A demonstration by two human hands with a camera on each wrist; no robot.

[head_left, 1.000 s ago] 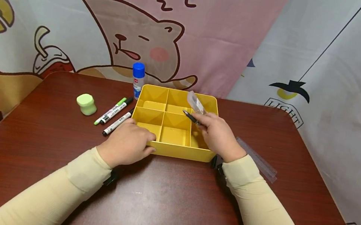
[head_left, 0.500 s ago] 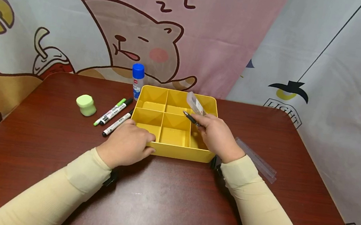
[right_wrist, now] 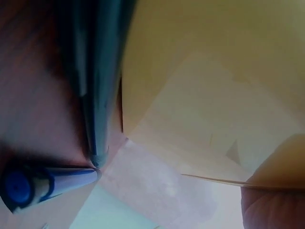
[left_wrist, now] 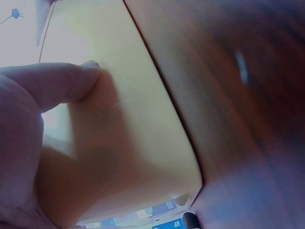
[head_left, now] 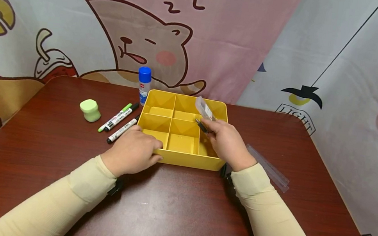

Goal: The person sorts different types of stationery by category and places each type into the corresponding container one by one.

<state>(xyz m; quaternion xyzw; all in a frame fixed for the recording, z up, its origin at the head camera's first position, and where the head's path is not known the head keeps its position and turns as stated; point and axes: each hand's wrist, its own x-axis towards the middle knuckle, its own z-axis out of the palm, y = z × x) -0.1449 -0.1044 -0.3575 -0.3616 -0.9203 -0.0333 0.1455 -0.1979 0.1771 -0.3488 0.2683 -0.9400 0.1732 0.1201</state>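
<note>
The right hand pinches a slim dark pen over the right side of a yellow rectangular divided tray, beside a tilted clear plastic case, while the left hand grips the front rim, thumb against the outer wall. Left of the tray are white-barrelled markers, a blue-capped upright tube and a pale green waisted block; right, a clear flat strip.
</note>
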